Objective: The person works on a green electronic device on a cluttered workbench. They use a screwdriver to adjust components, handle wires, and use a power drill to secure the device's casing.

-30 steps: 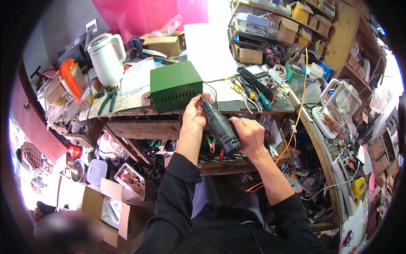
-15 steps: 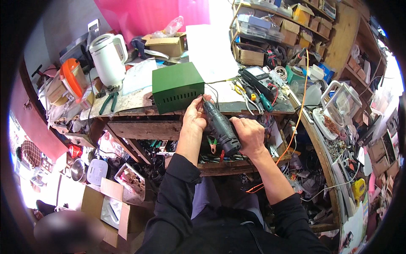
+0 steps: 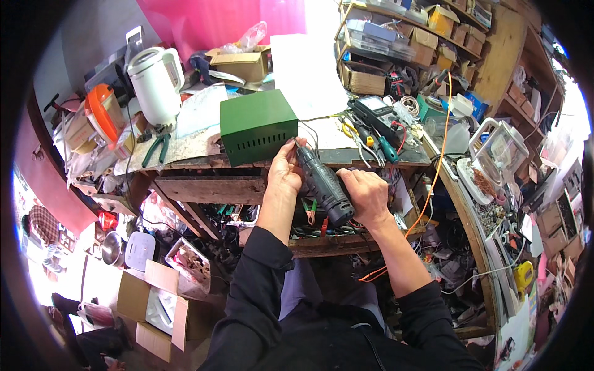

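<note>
A green metal box (image 3: 257, 127) with a row of slots along its near side sits at the front edge of the workbench. Below its right end, a dark cordless drill (image 3: 325, 188) slants with its tip up against the box's lower right corner. My right hand (image 3: 366, 196) is wrapped round the drill's grip from the right. By the tip, my left hand (image 3: 286, 167) has its fingers closed in a pinch at the box's corner. Whatever those fingertips hold is too small to make out.
Pliers and screwdrivers (image 3: 371, 145) lie right of the box, near a multimeter (image 3: 374, 108). Green-handled pliers (image 3: 157, 148) and a white jug-shaped appliance (image 3: 154, 86) stand left. An orange cord (image 3: 440, 161) hangs at the right. An open carton (image 3: 141, 297) sits on the floor.
Both hands and the drill keep nearly the same place at the box's corner. At the lower left, a blurred round shape has gone, and dark clothing shows there.
</note>
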Motion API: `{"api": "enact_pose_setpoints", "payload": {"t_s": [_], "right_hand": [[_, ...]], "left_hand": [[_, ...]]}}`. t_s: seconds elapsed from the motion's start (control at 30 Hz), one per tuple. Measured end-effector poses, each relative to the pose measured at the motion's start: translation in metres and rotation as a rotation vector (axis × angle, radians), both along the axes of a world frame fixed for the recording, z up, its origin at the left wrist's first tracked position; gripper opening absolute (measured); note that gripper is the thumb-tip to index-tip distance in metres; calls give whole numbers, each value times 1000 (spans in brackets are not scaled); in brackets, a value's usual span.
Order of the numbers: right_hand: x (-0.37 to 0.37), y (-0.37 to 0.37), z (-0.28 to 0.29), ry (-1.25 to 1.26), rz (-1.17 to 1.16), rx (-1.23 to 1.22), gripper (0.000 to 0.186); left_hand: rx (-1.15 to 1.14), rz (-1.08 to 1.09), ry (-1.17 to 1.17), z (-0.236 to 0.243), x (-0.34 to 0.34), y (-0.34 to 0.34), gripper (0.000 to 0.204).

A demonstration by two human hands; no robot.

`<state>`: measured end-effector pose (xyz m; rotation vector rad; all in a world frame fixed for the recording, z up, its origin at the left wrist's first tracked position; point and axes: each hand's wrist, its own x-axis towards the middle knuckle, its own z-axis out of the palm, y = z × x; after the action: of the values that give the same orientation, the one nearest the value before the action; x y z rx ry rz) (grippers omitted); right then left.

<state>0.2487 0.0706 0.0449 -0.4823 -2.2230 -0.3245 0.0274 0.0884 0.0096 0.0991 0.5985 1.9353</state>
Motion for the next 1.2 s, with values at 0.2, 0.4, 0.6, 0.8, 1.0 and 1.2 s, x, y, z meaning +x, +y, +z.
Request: {"api": "enact_pose_setpoints", "payload": {"t_s": [0.2, 0.4, 0.6, 0.8, 1.0, 1.2], "right_hand": [[2, 10, -6, -11, -18, 21, 31], [5, 14, -4, -27, -13, 33, 31], [6, 16, 7, -61, 17, 55, 28], [5, 19, 11, -69, 22, 14, 31], [5, 19, 10, -66, 14, 8, 33], [3, 21, 7, -58, 6, 6, 31]], "left_hand": [[-32, -2, -26, 8, 6, -7, 15], [-35, -12, -54, 11, 9, -9, 14], [-2, -10, -41, 0, 5, -3, 14], [14, -9, 11, -6, 5, 0, 13], [5, -24, -39, 3, 10, -9, 11], [27, -41, -17, -2, 8, -6, 11]]}}
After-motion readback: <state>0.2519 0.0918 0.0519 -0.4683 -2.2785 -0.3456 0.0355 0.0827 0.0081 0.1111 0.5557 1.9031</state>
